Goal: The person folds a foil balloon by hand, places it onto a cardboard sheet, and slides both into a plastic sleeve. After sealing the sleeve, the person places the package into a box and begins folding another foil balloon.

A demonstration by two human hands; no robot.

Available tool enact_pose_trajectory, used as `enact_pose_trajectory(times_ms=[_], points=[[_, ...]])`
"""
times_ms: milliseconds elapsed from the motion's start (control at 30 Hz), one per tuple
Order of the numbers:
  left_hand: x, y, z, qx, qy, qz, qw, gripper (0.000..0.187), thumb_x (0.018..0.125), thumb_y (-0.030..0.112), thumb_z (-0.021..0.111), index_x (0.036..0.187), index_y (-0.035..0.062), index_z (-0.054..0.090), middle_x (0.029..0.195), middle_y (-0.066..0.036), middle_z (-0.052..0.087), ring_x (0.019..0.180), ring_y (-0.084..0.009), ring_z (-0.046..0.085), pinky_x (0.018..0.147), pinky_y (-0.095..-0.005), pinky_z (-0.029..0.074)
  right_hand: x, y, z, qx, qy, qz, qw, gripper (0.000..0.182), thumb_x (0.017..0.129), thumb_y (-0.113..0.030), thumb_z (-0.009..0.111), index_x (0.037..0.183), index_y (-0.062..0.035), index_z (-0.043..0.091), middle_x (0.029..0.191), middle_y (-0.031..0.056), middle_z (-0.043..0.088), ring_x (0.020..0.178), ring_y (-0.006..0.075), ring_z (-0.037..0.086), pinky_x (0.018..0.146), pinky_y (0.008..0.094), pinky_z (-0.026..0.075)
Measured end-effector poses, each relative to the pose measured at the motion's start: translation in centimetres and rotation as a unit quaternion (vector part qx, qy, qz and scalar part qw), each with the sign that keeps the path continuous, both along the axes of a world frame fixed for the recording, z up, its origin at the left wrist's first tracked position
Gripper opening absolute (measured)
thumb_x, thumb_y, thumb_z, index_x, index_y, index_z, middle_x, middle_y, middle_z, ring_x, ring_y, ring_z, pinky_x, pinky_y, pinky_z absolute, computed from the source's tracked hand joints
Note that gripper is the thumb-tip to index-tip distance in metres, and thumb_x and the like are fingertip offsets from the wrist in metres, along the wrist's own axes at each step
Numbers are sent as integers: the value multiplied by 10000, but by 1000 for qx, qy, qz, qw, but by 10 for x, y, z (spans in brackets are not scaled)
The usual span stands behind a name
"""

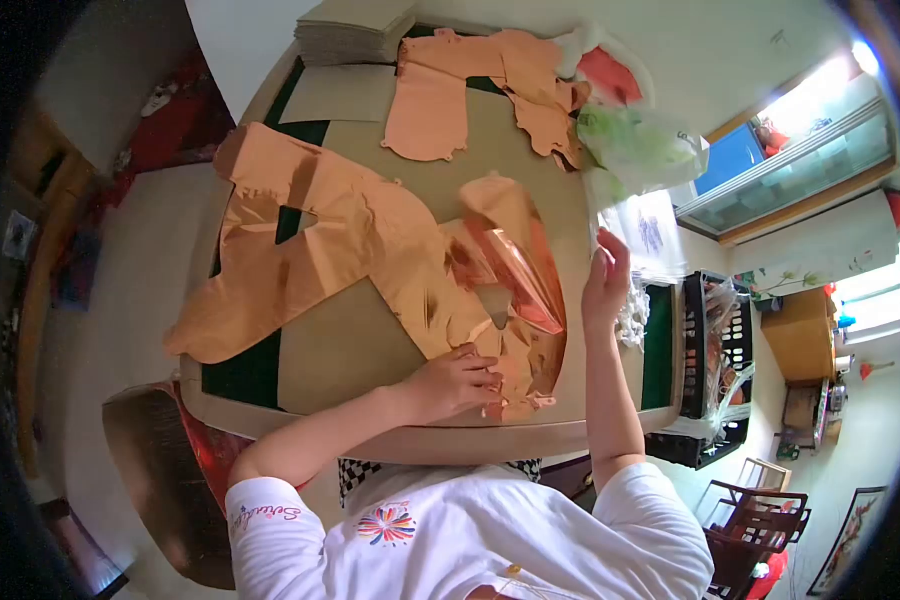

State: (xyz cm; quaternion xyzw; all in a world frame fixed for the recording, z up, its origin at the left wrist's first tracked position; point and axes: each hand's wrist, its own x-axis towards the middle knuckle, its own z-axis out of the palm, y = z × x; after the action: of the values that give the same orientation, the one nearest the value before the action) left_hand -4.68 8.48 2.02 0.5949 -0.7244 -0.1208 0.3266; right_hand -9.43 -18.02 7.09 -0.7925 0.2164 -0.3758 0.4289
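A flat rose-gold foil balloon [340,225] spreads across the left and middle of the table. Its right part is a shiny, folded foil section [520,260] that curves down toward the near edge. My left hand [455,383] lies on the lower end of the foil, palm down with fingers somewhat apart, touching it near the table edge. My right hand [607,280] is raised over the right side of the table, its thumb and fingers pinched together. Whatever it holds, if anything, is too small to make out. Just right of it are clear plastic bags [650,235] and a white bundle [633,318].
Another flat rose-gold foil balloon [430,110] lies at the back, beside a stack of grey cardboard sheets [355,40]. A green-and-white plastic bag [635,150] sits at the right back. A black crate [715,360] with plastic packets stands right of the table.
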Motion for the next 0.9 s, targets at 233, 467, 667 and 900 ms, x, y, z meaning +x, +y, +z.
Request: enact_pose_trajectory(times_ms=[233,467,667,900], points=[[1,19,21,106,25,55,993,526,863,482,611,1304,197,575,1447,-112,433,1382,-301,343,1126,-579,228,-16,37,-33,-313,258,151,902,479,919,-200,568,1382,-113,484,1472,166,397,1393,344,324,1141,511,230],[21,23,5,113,-123,180,969,699,826,546,627,1424,226,457,1554,-144,236,1446,-370,171,1120,-651,142,-21,20,-44,-291,299,109,902,511,960,-306,511,1434,-135,423,1501,183,352,1420,329,277,1155,510,187],[39,12,29,128,-135,185,965,681,827,499,641,1415,211,454,1528,-158,283,1430,-375,215,1126,-635,136,2,-23,-12,-251,251,154,922,435,889,-227,600,1297,-91,534,1306,185,529,1233,363,470,1047,499,332],[106,-64,45,27,-125,249,960,598,822,339,679,1351,140,485,1454,-190,362,1373,-395,320,1064,-637,255,153,-135,-12,-124,167,98,973,168,819,-175,688,910,-36,661,870,121,659,816,290,638,725,383,507]])
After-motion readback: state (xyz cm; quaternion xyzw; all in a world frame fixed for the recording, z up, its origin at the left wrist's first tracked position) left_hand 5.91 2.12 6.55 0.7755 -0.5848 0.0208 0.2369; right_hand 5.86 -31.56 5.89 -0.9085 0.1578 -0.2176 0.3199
